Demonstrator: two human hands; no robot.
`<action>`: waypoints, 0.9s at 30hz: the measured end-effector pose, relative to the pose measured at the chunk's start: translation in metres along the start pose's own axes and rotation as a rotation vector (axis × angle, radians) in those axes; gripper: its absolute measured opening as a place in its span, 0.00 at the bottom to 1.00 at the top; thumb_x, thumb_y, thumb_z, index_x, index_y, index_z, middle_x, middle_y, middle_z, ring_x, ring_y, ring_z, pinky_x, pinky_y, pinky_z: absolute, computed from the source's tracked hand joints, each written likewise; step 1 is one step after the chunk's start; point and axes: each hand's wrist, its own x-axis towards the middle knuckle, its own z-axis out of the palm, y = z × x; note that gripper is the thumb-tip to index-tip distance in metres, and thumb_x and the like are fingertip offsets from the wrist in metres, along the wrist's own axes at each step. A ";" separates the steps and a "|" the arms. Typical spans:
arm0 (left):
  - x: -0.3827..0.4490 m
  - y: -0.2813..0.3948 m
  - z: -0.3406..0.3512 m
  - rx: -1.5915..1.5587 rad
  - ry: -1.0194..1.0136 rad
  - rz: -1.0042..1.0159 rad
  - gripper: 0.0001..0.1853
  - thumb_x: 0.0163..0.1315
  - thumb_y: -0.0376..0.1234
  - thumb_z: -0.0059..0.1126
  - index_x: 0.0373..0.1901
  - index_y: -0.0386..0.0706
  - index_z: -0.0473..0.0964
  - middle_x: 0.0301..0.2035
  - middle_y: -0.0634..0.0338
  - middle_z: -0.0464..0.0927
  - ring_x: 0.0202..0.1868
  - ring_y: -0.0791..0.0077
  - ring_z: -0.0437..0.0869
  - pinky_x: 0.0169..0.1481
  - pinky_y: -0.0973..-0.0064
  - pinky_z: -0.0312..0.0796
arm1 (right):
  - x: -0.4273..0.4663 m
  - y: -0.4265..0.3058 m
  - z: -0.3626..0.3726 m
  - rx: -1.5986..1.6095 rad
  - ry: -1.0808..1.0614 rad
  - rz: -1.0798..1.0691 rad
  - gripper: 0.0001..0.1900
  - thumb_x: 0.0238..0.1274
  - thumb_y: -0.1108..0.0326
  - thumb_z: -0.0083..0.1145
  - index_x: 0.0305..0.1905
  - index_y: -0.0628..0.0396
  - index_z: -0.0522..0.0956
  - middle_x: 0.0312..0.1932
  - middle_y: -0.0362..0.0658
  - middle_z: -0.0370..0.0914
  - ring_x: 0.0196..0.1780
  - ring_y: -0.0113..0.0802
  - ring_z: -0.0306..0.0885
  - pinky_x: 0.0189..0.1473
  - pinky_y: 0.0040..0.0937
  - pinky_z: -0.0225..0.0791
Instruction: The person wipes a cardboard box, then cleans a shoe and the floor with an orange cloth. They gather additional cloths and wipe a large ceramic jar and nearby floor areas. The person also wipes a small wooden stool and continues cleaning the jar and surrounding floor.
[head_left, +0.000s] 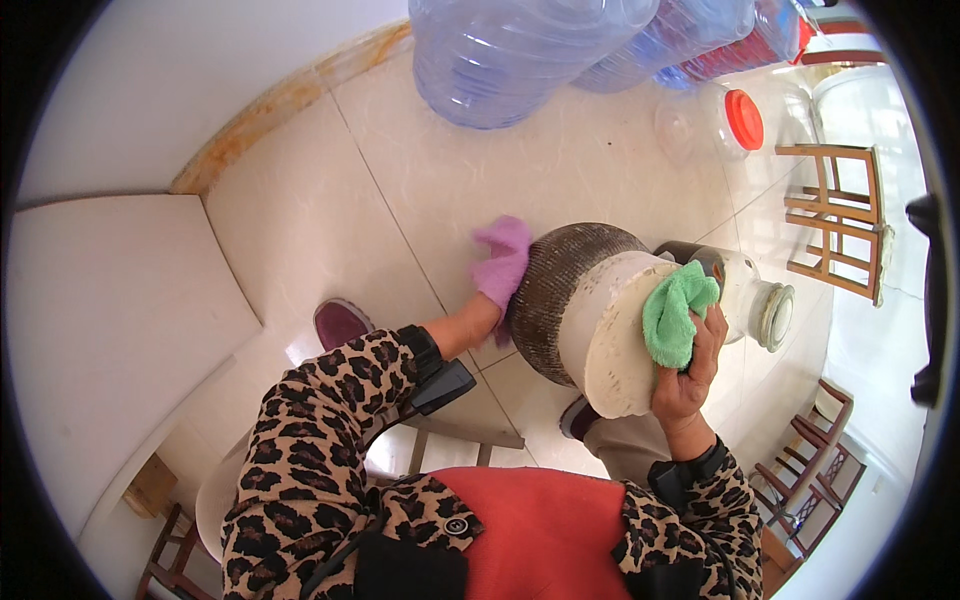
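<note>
A dark brown, ribbed jar (544, 292) leans over in front of me, its pale cream neck and broad flat top (619, 352) towards my right. Against its dark rounded end lies a pink-purple cloth (504, 259), slightly blurred. My left hand (484, 313) is mostly hidden in that cloth. On the cream top, my right hand (681, 386) grips a bunched green cloth (675, 311), with the thumb side resting at the rim. A clear glass jar (739, 300) with a thick rim is partly hidden behind the brown jar.
Large bluish plastic water bottles (517, 60) stand at the back, near a clear jar with a red lid (742, 120). Wooden stools (840, 214) and chairs (810, 465) line the right. A white panel (120, 315) borders the left. My shoes (341, 322) are on the tiled floor.
</note>
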 end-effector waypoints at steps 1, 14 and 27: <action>0.008 0.004 0.001 0.177 0.018 0.076 0.31 0.67 0.59 0.36 0.53 0.43 0.69 0.42 0.56 0.75 0.44 0.73 0.76 0.48 0.74 0.71 | 0.000 0.000 0.000 -0.001 -0.003 0.004 0.21 0.54 0.69 0.53 0.54 0.62 0.73 0.62 0.58 0.66 0.66 0.62 0.59 0.68 0.53 0.48; 0.014 0.012 0.006 -0.129 -0.212 -0.166 0.34 0.65 0.61 0.37 0.58 0.44 0.69 0.44 0.54 0.77 0.40 0.68 0.78 0.50 0.68 0.71 | 0.003 -0.006 -0.001 0.047 0.057 -0.021 0.24 0.44 0.77 0.57 0.53 0.60 0.74 0.60 0.57 0.67 0.63 0.61 0.60 0.67 0.51 0.50; -0.070 -0.014 0.052 0.039 0.108 0.489 0.33 0.68 0.56 0.39 0.63 0.41 0.63 0.58 0.54 0.70 0.59 0.63 0.71 0.62 0.66 0.64 | 0.004 -0.005 -0.001 0.055 0.106 -0.063 0.23 0.45 0.75 0.55 0.52 0.60 0.74 0.59 0.55 0.69 0.62 0.60 0.62 0.66 0.50 0.53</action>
